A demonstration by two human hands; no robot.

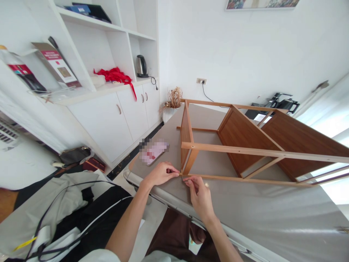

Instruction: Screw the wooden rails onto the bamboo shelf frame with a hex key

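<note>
A wooden shelf unit (215, 147) lies on its side on a grey table (245, 207), with several slatted or panel boards between its long rails. My left hand (162, 173) pinches the near left end of its lower rail between thumb and fingertips. Just to the right, my right hand (200, 196) is closed in a pinch close against the same rail. Something small and thin seems to be between those fingertips, but it is too small to name. A ring shows on a right finger.
A phone in a pink case (154, 153) lies left of the shelf unit. Dried plants (174, 96) stand past the table's far corner. A black coffee maker (280, 103) is at the back right. White cabinets (109, 112) line the left; clothes and cables (81, 218) lie lower left.
</note>
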